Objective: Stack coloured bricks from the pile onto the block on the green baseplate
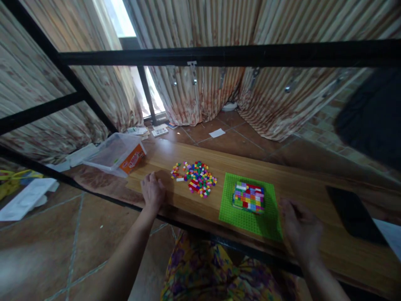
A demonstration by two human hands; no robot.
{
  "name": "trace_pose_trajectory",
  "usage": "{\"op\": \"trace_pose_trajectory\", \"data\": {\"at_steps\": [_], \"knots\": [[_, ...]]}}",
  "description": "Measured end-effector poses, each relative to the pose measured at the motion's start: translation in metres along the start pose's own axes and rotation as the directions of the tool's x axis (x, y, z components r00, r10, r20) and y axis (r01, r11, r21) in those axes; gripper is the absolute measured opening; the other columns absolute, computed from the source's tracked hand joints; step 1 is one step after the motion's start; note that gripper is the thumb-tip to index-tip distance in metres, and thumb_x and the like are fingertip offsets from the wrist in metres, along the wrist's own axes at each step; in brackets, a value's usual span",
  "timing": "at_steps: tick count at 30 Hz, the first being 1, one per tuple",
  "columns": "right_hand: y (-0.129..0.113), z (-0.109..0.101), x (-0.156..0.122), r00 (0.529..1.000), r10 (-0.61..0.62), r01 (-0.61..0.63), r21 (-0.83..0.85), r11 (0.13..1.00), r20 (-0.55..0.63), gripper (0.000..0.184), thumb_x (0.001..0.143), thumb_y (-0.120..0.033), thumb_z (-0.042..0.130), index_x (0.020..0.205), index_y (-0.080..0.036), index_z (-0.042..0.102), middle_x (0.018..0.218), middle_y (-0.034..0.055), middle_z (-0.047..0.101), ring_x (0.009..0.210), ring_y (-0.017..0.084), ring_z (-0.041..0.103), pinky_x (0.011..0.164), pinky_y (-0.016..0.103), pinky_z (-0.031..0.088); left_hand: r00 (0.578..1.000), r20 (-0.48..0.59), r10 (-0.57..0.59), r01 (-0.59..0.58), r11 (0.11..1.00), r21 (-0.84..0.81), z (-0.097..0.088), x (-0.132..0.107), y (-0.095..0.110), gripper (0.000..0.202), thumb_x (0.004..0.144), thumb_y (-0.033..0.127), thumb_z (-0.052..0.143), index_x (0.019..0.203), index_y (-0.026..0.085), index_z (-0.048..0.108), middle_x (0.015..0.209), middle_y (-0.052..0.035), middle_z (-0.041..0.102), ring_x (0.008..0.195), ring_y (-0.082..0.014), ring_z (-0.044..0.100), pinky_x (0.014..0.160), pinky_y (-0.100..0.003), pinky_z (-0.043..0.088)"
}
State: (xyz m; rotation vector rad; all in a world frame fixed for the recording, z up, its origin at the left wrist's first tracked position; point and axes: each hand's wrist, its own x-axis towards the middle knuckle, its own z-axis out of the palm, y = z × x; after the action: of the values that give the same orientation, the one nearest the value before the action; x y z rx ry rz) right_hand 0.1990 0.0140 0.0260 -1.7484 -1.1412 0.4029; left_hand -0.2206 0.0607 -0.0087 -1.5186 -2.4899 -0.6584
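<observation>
On the wooden bench, my left hand point(153, 190) rests near the left end with its fingers curled in, and no object shows in it. To its right lies a loose pile of small coloured toy bricks point(200, 177). A green baseplate point(230, 209) lies farther right and bears a rectangular block of multicoloured bricks point(249, 197). My right hand point(300, 225) is just past the plate's right edge, slightly blurred, with its fingers closed. Whatever those fingers may hold is hidden.
A clear plastic bin point(109, 152) with an orange label stands beyond the bench's left end. A dark flat object point(355, 213) lies on the right of the bench point(307, 188). Black metal bars point(219, 56) cross the view in front of curtains. Papers point(217, 133) lie on the tiled floor.
</observation>
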Motion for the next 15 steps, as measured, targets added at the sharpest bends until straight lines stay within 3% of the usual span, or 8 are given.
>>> {"op": "trace_pose_trajectory", "data": {"at_steps": [4, 8, 11, 15], "knots": [[-0.05, 0.026, -0.024, 0.967, -0.174, 0.147, 0.153, 0.977, 0.183, 0.031, 0.084, -0.048, 0.06, 0.092, -0.02, 0.071, 0.093, 0.006, 0.073, 0.085, 0.021, 0.066, 0.08, 0.033, 0.051, 1.0, 0.026, -0.016, 0.015, 0.999, 0.032, 0.01, 0.021, 0.0, 0.041, 0.085, 0.02, 0.042, 0.122, 0.008, 0.056, 0.121, -0.019, 0.058, 0.115, -0.0298, 0.051, 0.101, -0.043, 0.037], [-0.075, 0.068, -0.057, 0.818, -0.368, 0.299, 0.221, 0.928, 0.442, 0.022, 0.09, -0.036, 0.053, 0.094, -0.022, 0.07, 0.093, 0.0042, 0.07, 0.086, 0.018, 0.065, 0.078, 0.03, 0.05, 0.997, 0.06, -0.044, 0.04, 0.997, 0.067, 0.016, 0.036, 0.007, 0.037, 0.087, 0.021, 0.04, 0.116, 0.01, 0.06, 0.119, -0.0184, 0.059, 0.111, -0.0303, 0.051, 0.097, -0.042, 0.039], [-0.079, 0.099, -0.07, 0.75, -0.425, 0.35, 0.241, 0.905, 0.507, 0.02, 0.092, -0.03, 0.05, 0.095, -0.022, 0.068, 0.088, 0.0047, 0.069, 0.081, 0.017, 0.065, 0.074, 0.029, 0.05, 0.996, 0.055, -0.063, 0.059, 0.995, 0.076, 0.018, 0.039, 0.01, 0.035, 0.089, 0.023, 0.038, 0.112, 0.012, 0.062, 0.118, -0.0175, 0.059, 0.108, -0.0304, 0.05, 0.093, -0.042, 0.04], [-0.084, 0.136, -0.074, 0.712, -0.477, 0.422, 0.229, 0.877, 0.516, 0.018, 0.092, -0.026, 0.05, 0.094, -0.022, 0.067, 0.089, 0.0053, 0.068, 0.082, 0.018, 0.064, 0.076, 0.031, 0.049, 0.997, 0.049, -0.06, 0.056, 0.995, 0.078, 0.017, 0.037, 0.013, 0.034, 0.09, 0.023, 0.037, 0.111, 0.013, 0.061, 0.118, -0.0158, 0.059, 0.107, -0.0295, 0.05, 0.091, -0.041, 0.04]]}}
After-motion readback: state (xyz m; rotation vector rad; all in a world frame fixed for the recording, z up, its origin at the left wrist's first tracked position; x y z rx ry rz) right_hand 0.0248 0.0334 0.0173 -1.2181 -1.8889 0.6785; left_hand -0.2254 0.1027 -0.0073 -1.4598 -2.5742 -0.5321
